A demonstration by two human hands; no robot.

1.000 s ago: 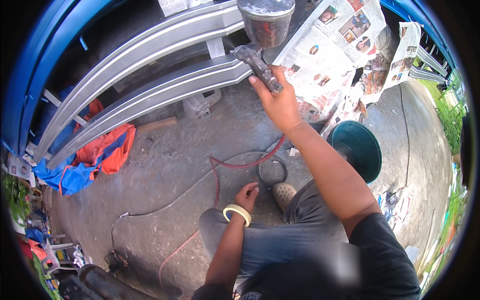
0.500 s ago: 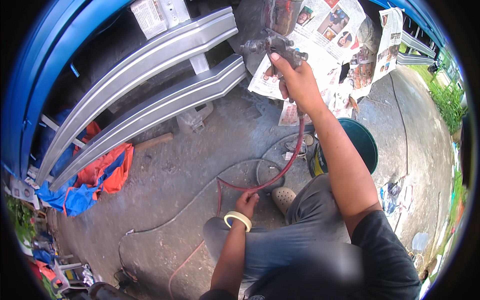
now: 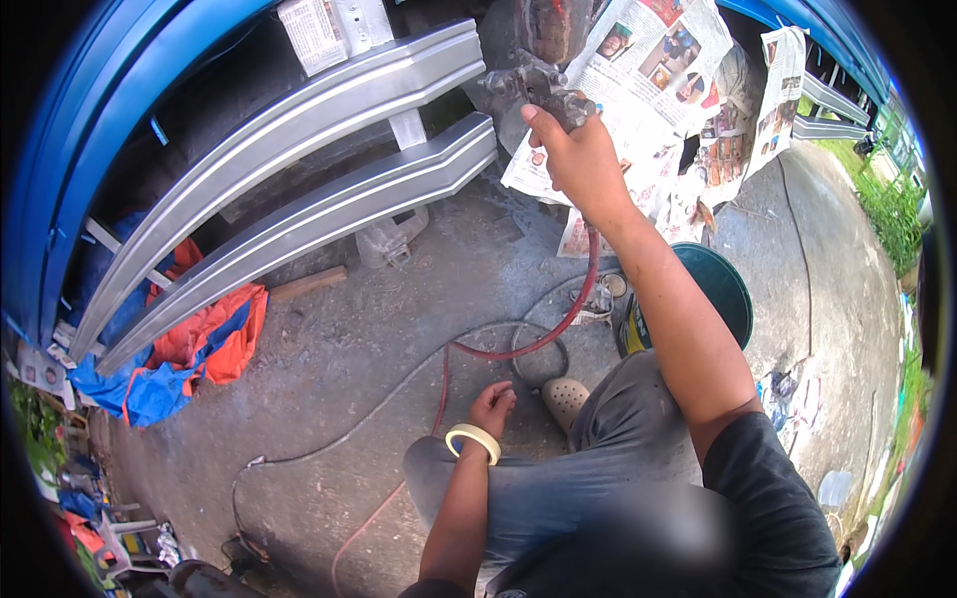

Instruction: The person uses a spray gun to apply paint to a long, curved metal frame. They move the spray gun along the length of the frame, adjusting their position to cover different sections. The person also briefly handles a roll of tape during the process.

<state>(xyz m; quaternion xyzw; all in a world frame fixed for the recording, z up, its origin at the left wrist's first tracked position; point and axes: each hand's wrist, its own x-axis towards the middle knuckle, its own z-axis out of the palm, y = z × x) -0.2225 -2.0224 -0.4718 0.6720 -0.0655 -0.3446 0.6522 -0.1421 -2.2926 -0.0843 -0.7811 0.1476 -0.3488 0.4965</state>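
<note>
Your right hand (image 3: 588,167) grips the spray gun (image 3: 538,88) beside the silver rails (image 3: 439,159), presumably so its cup (image 3: 554,30) stands upright; the red hose (image 3: 592,267) hangs slack below, likely for reach. Your left hand (image 3: 491,409) curls loosely near your knee (image 3: 424,463); whether it is empty cannot be told.

A person (image 3: 683,309) wears a dark short-sleeved shirt (image 3: 773,498), faded blue-grey trousers (image 3: 558,488) and a tan clog (image 3: 565,401) pierced with round holes, a pale yellow ring (image 3: 482,435) resembling a roll of tape circling the left wrist like a bangle.
</note>
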